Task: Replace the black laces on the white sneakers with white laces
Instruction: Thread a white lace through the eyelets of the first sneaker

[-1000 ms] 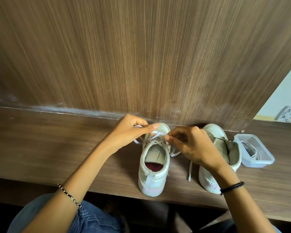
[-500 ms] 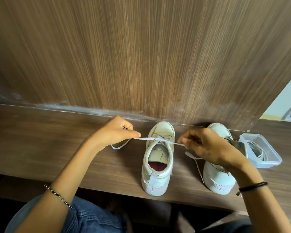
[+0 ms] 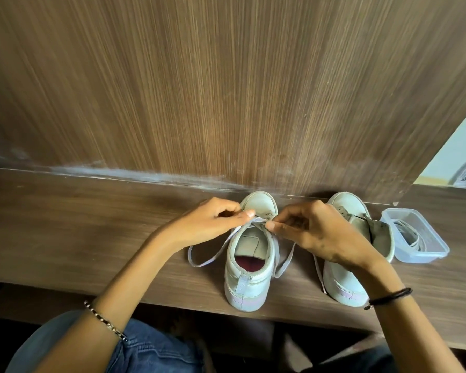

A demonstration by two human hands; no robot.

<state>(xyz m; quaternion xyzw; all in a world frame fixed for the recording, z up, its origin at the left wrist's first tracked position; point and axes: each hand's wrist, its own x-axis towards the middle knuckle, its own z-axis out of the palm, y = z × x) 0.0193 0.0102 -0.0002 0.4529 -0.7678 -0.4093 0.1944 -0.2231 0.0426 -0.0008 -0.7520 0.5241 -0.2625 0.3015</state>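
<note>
On wooden ledge [image 3: 78,224], toes to back panel: 2 white sneakers. Left hand [image 3: 213,224] and right hand [image 3: 315,232] each pinch the white lace [image 3: 254,221] above centre sneaker [image 3: 249,265], loose ends trailing both sides. Clear container [image 3: 439,251] holding coiled laces sits just beside second sneaker [image 3: 342,278].

Your left sneaker [image 3: 253,286] was off-white, with a dark red insole [image 3: 249,265] and a pale lilac heel stripe [image 3: 246,302]; your right sneaker [image 3: 339,278] was off-white too. The lace [image 3: 287,258] was white. The wall panel [image 3: 226,90] showed streaky brown wood grain, the bench [image 3: 78,224] a darker brown. Your jeans [image 3: 151,351] were blue, your wristband [image 3: 390,296] black.
</note>
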